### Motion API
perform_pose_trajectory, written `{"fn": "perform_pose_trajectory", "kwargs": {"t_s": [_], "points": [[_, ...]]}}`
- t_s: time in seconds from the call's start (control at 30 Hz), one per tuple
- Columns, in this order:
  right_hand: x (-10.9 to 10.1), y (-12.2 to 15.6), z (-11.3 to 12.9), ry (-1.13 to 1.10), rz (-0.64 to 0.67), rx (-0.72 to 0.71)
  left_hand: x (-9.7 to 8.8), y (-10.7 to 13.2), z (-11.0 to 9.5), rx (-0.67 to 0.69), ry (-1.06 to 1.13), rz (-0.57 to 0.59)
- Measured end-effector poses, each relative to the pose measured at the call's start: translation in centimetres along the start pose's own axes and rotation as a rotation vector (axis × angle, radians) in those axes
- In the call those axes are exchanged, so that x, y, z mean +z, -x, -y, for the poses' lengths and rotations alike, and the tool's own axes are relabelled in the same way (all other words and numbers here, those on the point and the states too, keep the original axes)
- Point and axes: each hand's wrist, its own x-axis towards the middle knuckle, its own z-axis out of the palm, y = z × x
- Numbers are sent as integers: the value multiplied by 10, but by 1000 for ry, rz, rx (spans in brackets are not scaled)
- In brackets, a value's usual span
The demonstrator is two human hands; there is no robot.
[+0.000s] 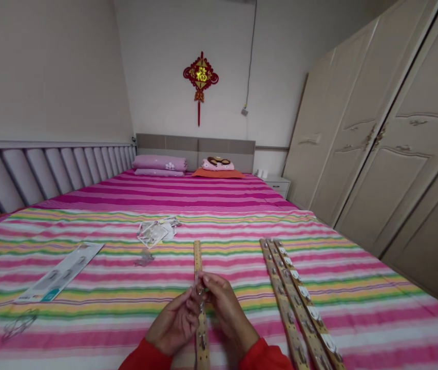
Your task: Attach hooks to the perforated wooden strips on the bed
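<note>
The left hand (178,319) and right hand (223,303) pinch a small bit (198,289) over a strip (197,253).
Fingertips look closed on the small bit, too tiny to tell what it is; it seems light, slippery and easy to drop, so pinch its sides. The strip lies mid-bed, well in from the right edge of the bed (237,262); it looks light and stiff, good to hold by its long edges. Toward that edge lie three strips (286,280). Toward the left edge are wire (20,324), then a card (64,271); farther up, silver bits (144,258) and papers (156,231).
</note>
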Motion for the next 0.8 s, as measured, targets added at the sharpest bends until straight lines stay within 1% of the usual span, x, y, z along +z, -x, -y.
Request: {"fn": "perform_pose_trajectory", "kwargs": {"t_s": [0.17, 0.3, 0.4, 0.5, 0.6, 0.7, 0.8], "points": [[1, 1, 6, 19, -13, 4, 2, -3, 6, -40, 12, 20], [-1, 2, 9, 17, 17, -22, 5, -4, 10, -45, 11, 21], [-3, 1, 11, 29, 0, -23, 8, -7, 11, -19, -60, -18], [-3, -2, 11, 45, 15, -32, 12, -8, 10, 49, -105, -31], [-3, -5, 8, 22, 25, -51, 18, -9, 6, 78, -36, -46], [-4, -8, 6, -34, -2, -28, 23, -9, 3, 22, 55, -73], [-7, -9, 4, -45, 6, -14, 24, -10, 3, -20, 78, -70]]}}
